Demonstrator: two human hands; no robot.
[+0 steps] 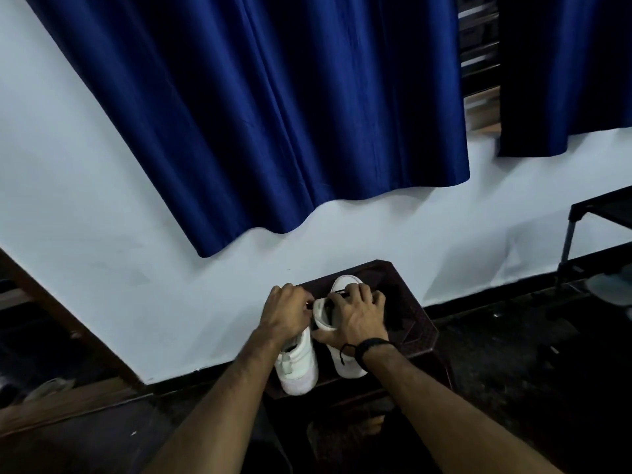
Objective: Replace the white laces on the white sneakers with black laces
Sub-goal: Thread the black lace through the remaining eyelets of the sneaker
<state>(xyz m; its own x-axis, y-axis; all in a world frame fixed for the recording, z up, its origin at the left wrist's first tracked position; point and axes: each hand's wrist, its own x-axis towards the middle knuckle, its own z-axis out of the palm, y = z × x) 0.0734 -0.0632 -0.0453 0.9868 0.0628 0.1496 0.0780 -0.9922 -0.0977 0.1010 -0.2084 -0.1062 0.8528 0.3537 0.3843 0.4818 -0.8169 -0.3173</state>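
A blue curtain [273, 114] hangs on the wall above the dark stool [415, 323]. Both white sneakers [297, 367] lie on that stool, side by side. My right hand [355, 316] spreads its fingers over the right sneaker [345, 362]. My left hand [285, 311] curls at that sneaker's collar, pinching something too small to tell.

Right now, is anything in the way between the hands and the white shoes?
Nothing visible is. Both hands are already on the pair of white sneakers on the dark brown stool: the left hand at the left white sneaker, the right hand over the right white sneaker.
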